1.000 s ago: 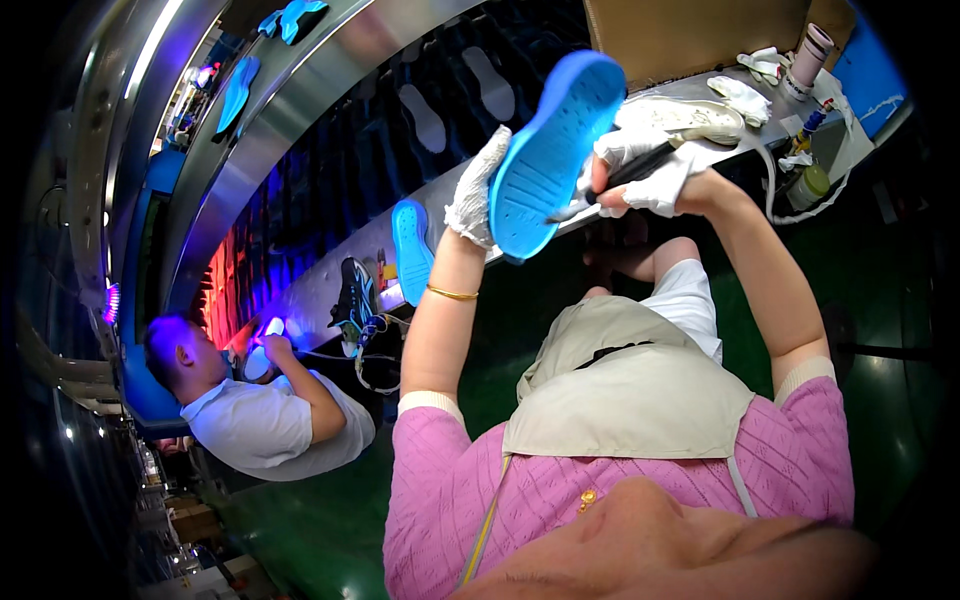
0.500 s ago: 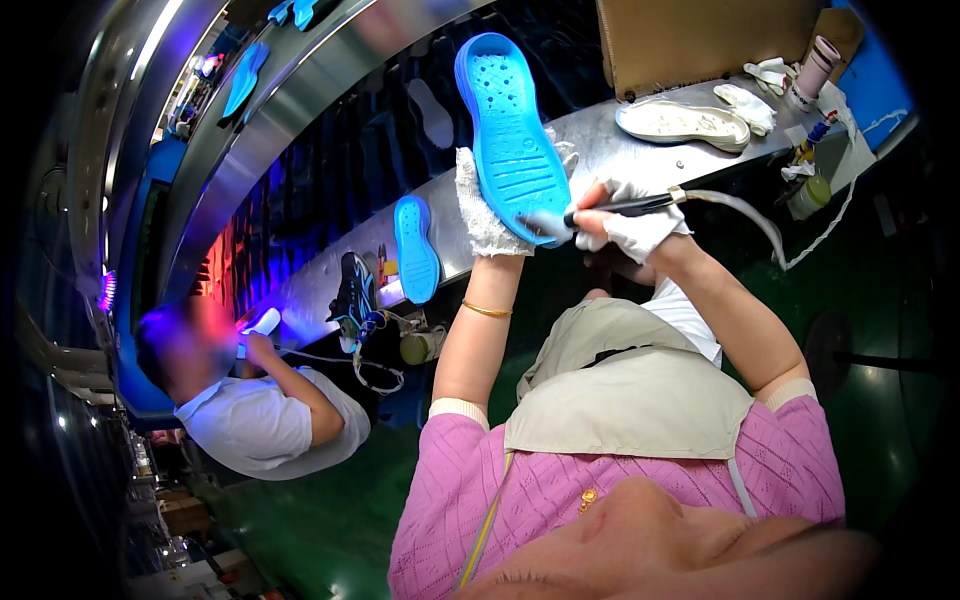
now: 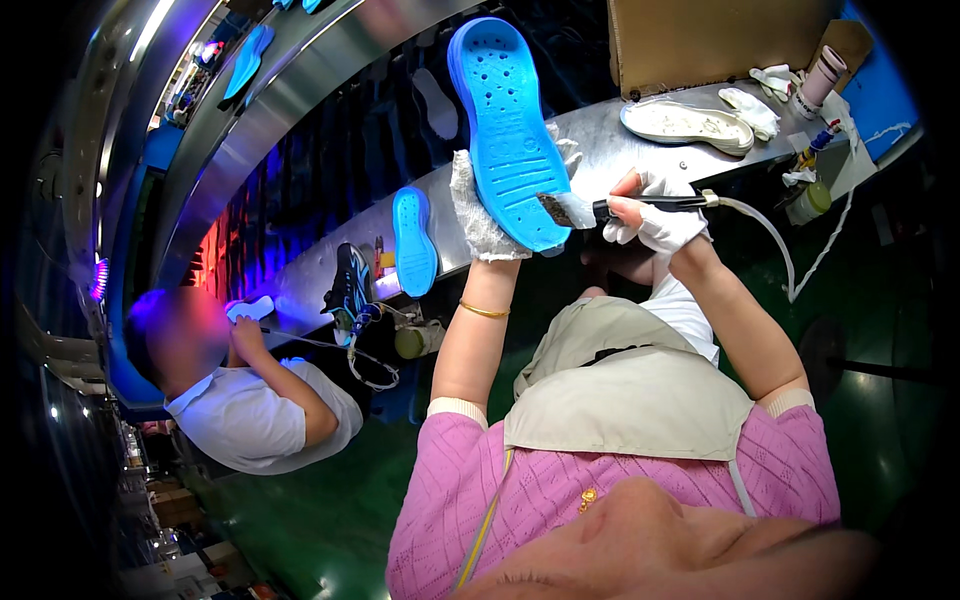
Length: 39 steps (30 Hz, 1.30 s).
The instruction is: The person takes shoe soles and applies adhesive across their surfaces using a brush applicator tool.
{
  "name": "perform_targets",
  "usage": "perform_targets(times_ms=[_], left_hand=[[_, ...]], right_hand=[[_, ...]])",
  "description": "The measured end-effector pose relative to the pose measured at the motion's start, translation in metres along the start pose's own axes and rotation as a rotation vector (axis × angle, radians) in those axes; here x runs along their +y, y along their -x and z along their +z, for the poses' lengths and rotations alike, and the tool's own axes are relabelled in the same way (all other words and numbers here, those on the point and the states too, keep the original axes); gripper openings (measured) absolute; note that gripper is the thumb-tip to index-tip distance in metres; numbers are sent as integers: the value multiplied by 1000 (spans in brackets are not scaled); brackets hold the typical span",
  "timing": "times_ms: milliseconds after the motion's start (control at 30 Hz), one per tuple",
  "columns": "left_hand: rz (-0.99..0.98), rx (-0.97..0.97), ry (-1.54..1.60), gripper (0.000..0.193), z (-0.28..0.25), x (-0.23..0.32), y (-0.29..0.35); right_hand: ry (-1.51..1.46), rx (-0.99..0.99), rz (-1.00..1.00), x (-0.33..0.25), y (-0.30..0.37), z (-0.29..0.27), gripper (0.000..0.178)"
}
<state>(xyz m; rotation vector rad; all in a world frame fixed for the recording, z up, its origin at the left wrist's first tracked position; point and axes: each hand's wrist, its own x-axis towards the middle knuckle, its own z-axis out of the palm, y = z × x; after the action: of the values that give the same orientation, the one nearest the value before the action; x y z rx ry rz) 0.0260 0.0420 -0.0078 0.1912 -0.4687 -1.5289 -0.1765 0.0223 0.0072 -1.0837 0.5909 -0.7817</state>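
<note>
Working apart, our two gloved hands are both occupied: our left hand (image 3: 489,228) is clamped round the near end of a blue shoe sole (image 3: 505,120), thumb along its left edge and fingertips showing past its right edge. We find the sole held up at the metal bench (image 3: 600,140), its ribbed and holed face turned up. Our right hand (image 3: 660,215), in a white glove with bare fingertips, grips the dark handle of a flat brush (image 3: 572,210), whose bristles lie over the near right edge of that face. A pale tube (image 3: 765,222) runs from the handle's rear end and loops down to the right.

On the bench to the left we record a second blue sole (image 3: 413,245) and, beyond it, a black-and-blue shoe (image 3: 350,285). To the right we note an off-white sole (image 3: 685,127) beside a crumpled white cloth (image 3: 748,112), a pink cylinder (image 3: 822,80) and a cardboard box (image 3: 720,45). At far left we see a co-worker (image 3: 265,415) in a pale shirt, hands at a bluish-white sole (image 3: 250,308)
</note>
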Motion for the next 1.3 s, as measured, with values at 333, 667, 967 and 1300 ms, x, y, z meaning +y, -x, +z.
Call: perform_targets(times_ms=[333,667,967,1300], left_hand=[[83,93,-51,69,-14,-3,-4],[48,-28,58,75,-29,-16,1],[106,83,-139,56,-25,-36,1],[46,294,-11,52,-2,-38,4]], right_hand=[[420,-48,-461,26,16,35,10],[622,-56,-714,11,-2,42,16],[728,68,-867,-1,-26,29,14],[515,224,-786,-8,-50,18,15]])
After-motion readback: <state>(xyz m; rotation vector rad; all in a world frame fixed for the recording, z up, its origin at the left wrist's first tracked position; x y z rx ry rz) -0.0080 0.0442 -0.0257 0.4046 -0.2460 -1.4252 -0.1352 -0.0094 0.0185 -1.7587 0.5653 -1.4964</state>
